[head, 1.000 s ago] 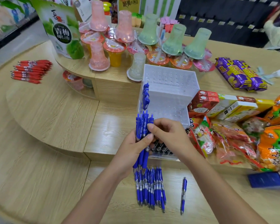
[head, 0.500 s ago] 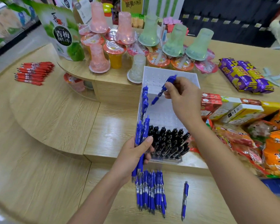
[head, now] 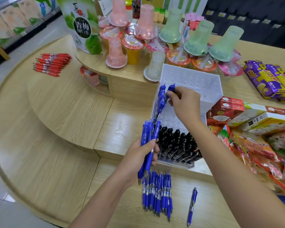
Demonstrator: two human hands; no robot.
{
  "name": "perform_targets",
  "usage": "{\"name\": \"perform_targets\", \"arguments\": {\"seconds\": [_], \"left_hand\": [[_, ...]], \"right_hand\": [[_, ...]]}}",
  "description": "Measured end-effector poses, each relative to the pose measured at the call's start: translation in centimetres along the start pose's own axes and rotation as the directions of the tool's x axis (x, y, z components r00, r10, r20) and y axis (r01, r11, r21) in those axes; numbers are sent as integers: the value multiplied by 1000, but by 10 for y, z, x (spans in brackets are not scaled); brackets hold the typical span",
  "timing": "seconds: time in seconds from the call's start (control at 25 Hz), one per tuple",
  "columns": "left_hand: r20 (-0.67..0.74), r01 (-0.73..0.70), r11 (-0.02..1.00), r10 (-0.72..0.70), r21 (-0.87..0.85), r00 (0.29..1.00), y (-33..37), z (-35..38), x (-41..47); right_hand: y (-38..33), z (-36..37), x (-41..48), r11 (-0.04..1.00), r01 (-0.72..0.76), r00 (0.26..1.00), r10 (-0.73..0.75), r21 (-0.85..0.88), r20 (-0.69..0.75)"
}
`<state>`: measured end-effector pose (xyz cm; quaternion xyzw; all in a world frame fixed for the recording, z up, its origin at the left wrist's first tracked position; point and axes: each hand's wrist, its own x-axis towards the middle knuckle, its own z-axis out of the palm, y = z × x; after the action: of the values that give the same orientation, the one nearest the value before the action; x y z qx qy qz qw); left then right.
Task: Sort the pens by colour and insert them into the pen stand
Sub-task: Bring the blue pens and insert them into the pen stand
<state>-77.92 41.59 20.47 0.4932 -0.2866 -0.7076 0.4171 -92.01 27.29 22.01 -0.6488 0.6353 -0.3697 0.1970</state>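
1. Tiered light-wood display counters (head: 69, 109) filled the shop view, with jelly cups and snack packets along the far and right sides.
2. A white perforated plastic pen stand (head: 192, 83) sat on the middle tier, black pens (head: 176, 145) filling its near rows and a column of blue pens (head: 160, 102) standing along its left edge.
3. The right hand (head: 184, 102) pinched one blue click pen (head: 170, 89) over the stand's upper left holes.
4. The left hand (head: 138, 155) clenched a small bundle of blue pens (head: 149, 139) just beside the stand.
5. More loose blue pens (head: 158, 193) lay on the lowest tier, one single blue pen (head: 192, 206) apart to their right.
6. Red pens (head: 52, 64) lay piled at far left.
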Motion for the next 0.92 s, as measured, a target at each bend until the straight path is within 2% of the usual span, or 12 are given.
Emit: {"name": "perform_targets", "arguments": {"seconds": [0.2,0.32,0.4,0.48,0.56,0.64,0.8,0.92], "left_hand": [[32,-55,996,53,64,998,1,6,0],[65,-72,995,68,64,996,2,10,-3],[74,-86,994,81,62,994,3,11,-3],[78,-105,993,100,56,992,5,13,-1],[81,-123,992,119,43,990,8,16,1],[86,-140,988,134,70,987,9,19,3],[124,-124,989,114,80,986,9,27,6],[109,-99,994,94,40,990,10,25,5]], "right_hand": [[-5,2,-3,997,-16,997,21,-81,72],[-8,-12,-11,995,-65,997,68,-78,45],[-11,-28,-27,995,-101,993,101,-16,63],[-12,-41,-52,974,-194,969,172,116,176],[-16,-50,-73,914,-316,926,239,255,291],[-18,-54,-86,870,-356,912,245,341,329],[-21,-56,-90,852,-340,926,228,399,302],[-25,-66,-74,862,-271,961,219,429,166]]}}
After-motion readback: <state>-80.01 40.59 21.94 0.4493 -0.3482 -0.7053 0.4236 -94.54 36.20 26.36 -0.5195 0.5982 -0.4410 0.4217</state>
